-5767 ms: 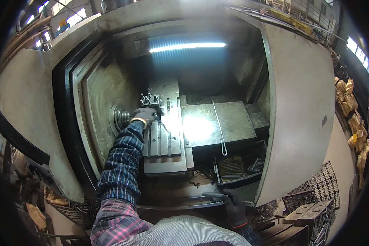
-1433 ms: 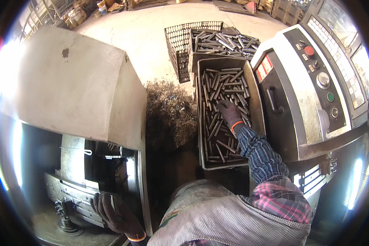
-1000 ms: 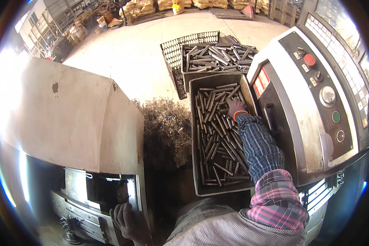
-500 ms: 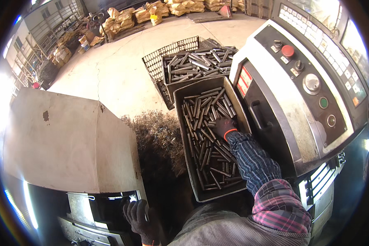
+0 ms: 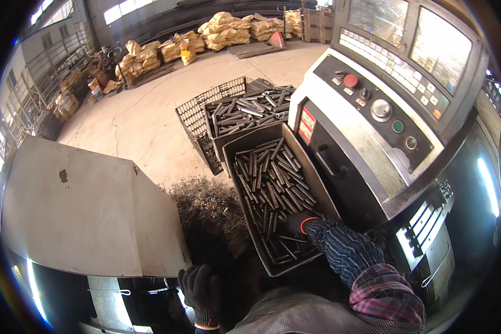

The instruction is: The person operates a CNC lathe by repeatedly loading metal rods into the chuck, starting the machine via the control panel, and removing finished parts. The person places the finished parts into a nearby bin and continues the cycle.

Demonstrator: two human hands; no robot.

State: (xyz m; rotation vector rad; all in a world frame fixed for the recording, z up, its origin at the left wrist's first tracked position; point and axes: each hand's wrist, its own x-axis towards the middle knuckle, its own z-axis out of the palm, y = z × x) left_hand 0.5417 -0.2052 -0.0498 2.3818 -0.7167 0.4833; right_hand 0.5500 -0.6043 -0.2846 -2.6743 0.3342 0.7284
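Note:
A dark metal bin [image 5: 324, 181] holds a layer of short steel tubes [image 5: 270, 186], lying in many directions. My right hand [image 5: 299, 222], in a dark glove with an orange cuff, reaches into the near right part of this bin and touches the tubes there. Its fingers are hidden against the dark metal, so I cannot see whether a tube is in them. My left hand [image 5: 199, 289], also gloved, is raised by the lower right corner of the beige machine cover [image 5: 89, 206]. Its fingers are loosely bent, with nothing visible in them.
Behind the bin stands a second crate of tubes [image 5: 247, 108] beside a mesh plastic crate [image 5: 190, 122]. A machine control panel [image 5: 373, 106] with knobs and buttons borders the bin's right side. Metal shavings [image 5: 206, 206] heap up at its left. Yellow sacks [image 5: 225, 30] line the back.
My right hand has drawn back toward me within the bin, from its middle to the near part. My left hand's fingers are less spread. The view has tilted up and turned right.

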